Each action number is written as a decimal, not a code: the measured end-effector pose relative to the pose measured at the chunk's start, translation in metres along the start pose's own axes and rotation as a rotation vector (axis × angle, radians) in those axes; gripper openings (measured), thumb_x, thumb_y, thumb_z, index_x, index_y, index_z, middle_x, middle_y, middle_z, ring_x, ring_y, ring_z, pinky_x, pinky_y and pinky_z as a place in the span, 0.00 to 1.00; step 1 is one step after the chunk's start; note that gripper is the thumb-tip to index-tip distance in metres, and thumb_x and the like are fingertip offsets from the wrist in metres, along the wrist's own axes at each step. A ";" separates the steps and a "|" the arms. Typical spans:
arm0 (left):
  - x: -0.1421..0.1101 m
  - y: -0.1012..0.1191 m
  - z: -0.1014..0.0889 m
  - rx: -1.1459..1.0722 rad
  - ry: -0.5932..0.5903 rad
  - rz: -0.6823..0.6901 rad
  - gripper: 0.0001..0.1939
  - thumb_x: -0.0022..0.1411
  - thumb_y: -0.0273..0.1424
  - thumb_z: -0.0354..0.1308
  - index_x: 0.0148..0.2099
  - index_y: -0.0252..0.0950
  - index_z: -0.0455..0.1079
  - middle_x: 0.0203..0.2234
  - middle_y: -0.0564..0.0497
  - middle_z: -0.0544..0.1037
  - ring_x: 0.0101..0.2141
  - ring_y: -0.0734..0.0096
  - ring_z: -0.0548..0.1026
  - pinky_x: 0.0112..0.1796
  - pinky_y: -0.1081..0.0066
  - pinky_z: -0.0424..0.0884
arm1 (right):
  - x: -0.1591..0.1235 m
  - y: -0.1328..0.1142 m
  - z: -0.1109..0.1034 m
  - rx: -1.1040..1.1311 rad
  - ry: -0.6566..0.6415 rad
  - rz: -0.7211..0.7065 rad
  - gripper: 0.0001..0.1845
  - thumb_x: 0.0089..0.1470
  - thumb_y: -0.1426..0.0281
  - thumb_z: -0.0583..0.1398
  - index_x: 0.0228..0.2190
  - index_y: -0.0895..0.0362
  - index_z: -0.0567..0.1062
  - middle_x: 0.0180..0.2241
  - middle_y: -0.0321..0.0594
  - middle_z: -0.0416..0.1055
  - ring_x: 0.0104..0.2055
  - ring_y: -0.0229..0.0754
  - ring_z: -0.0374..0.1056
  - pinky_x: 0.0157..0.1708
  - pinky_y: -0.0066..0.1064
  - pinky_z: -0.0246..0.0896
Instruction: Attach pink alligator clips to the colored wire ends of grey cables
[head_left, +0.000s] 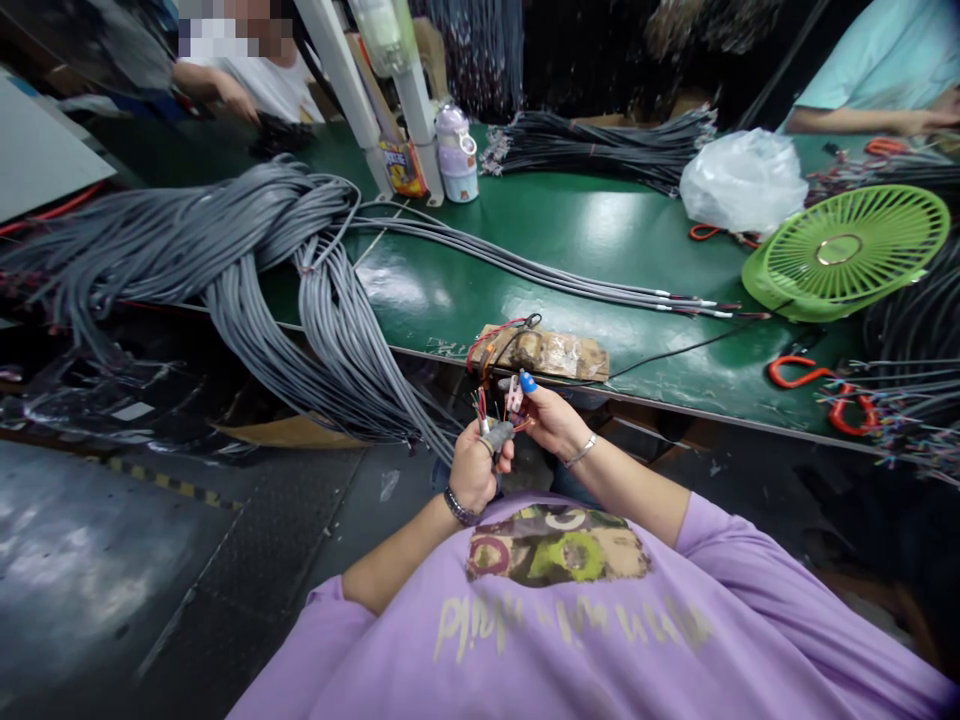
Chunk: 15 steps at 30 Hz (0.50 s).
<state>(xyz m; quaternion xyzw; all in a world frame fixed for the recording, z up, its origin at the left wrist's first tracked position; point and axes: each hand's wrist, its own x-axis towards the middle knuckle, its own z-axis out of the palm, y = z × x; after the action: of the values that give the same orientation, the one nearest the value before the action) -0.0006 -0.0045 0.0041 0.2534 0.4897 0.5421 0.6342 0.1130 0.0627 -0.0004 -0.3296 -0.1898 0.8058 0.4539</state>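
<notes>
My left hand [477, 468] is closed around the end of a grey cable [498, 434], whose thin coloured wires [482, 402] fan out above the fingers. Close by on the right, my right hand [553, 420] pinches a small pale pink clip-like piece [514, 394]; a blue cover [529, 383] sits on one fingertip. Reddish wires run between the two hands. Just beyond them, a taped wooden block [547, 352] with red and black leads lies at the bench edge. A thick bundle of grey cables [330, 290] hangs over the edge to the left.
On the green bench [622, 230] lie several grey cables [540, 268] and a black cable bundle [600, 150]. A green fan [847, 250], plastic bag [746, 180], orange-handled tools [799, 373] and a bottle [456, 155] stand about. Two people [247, 70] work across the bench.
</notes>
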 end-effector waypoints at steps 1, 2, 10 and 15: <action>0.000 0.000 0.000 0.002 0.000 0.001 0.14 0.46 0.37 0.65 0.28 0.35 0.64 0.13 0.57 0.69 0.10 0.81 0.61 0.11 0.80 0.53 | -0.001 0.000 0.000 0.002 -0.002 0.004 0.19 0.45 0.56 0.67 0.27 0.60 0.76 0.21 0.34 0.69 0.24 0.33 0.62 0.23 0.25 0.57; 0.000 0.000 0.000 0.003 0.000 0.004 0.14 0.47 0.37 0.65 0.28 0.35 0.64 0.13 0.58 0.69 0.10 0.81 0.61 0.11 0.80 0.53 | -0.001 0.001 0.000 0.002 -0.005 0.008 0.19 0.45 0.55 0.67 0.27 0.60 0.76 0.21 0.34 0.69 0.23 0.33 0.62 0.23 0.25 0.57; 0.000 -0.002 0.000 0.019 -0.002 0.009 0.13 0.47 0.36 0.65 0.28 0.35 0.65 0.13 0.58 0.69 0.10 0.82 0.61 0.11 0.80 0.52 | -0.001 0.002 0.001 -0.031 0.015 -0.045 0.20 0.42 0.55 0.68 0.27 0.60 0.76 0.20 0.33 0.67 0.22 0.32 0.59 0.21 0.24 0.54; -0.002 -0.001 0.000 0.011 -0.005 0.011 0.15 0.46 0.37 0.66 0.28 0.36 0.64 0.13 0.58 0.68 0.11 0.81 0.61 0.11 0.80 0.52 | -0.004 0.001 0.001 -0.054 0.019 -0.012 0.23 0.48 0.51 0.63 0.30 0.60 0.75 0.21 0.34 0.68 0.22 0.32 0.60 0.21 0.25 0.56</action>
<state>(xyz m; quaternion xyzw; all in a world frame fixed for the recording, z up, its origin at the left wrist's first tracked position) -0.0004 -0.0069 0.0036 0.2608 0.4899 0.5422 0.6309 0.1136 0.0586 0.0011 -0.3482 -0.2093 0.7945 0.4513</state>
